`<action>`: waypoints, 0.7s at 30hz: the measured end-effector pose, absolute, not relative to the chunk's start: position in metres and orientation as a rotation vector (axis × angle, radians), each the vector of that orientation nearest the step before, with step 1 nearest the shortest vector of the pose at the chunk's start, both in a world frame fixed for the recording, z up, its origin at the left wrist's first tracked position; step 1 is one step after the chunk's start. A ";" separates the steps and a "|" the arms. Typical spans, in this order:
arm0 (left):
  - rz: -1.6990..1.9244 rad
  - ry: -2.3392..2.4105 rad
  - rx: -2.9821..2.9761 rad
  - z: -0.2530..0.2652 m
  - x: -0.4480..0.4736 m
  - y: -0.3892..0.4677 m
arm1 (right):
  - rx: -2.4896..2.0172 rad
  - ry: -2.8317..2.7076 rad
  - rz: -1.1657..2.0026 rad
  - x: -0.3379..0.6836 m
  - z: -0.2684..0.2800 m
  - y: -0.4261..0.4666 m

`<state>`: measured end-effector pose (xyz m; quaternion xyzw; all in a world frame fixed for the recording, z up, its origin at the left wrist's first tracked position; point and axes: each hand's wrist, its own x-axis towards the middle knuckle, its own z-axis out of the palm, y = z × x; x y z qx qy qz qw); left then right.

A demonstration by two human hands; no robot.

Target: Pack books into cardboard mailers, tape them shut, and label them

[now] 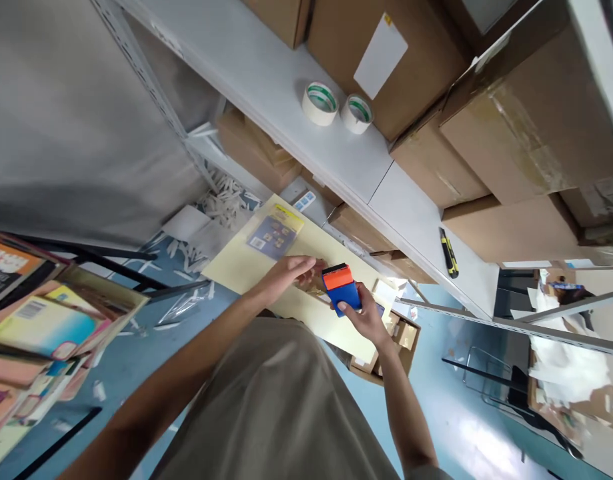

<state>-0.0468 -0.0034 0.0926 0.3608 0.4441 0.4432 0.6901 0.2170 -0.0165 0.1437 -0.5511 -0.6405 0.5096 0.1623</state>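
A person's right hand (pixel 367 319) grips a blue box (pixel 342 288) with an orange band and black end, the thumb across its blue face, holding it tilted above a pale yellow surface (pixel 231 260). The left hand (pixel 286 273) is open, fingers extended toward the box's black end. Something brownish shows beneath those fingertips, but blur leaves it unclear what it is, or whether they touch it.

The handling appears to be partway through: the box is up and in one hand's grasp, held in front of the person, and has not been set down. Nothing in view shows whether it has been opened, and any part for the left hand looks unfinished.

Beyond the left hand, a book (pixel 275 235) lies flat on the surface, barcode showing. Past the right hand, at the surface's other end, stands an open carton (pixel 415 341) with smaller packs inside, its contents only partly visible.

Farther out, a grey shelf (pixel 266 80) carries two tape rolls (pixel 319 107), a yellow-and-black cutter (pixel 449 253) and large cardboard boxes (pixel 511 127). Books are piled (pixel 41 327) at far left, and white scraps (pixel 226 203) lie heaped behind the surface.
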 end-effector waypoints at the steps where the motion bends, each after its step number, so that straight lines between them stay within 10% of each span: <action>1: 0.965 0.973 0.805 0.091 -0.050 0.002 | -1.594 -1.840 1.482 0.216 0.146 -0.017; 21: 0.958 1.070 0.806 0.030 -0.031 0.005 | -2.149 -2.037 1.535 0.195 0.188 0.007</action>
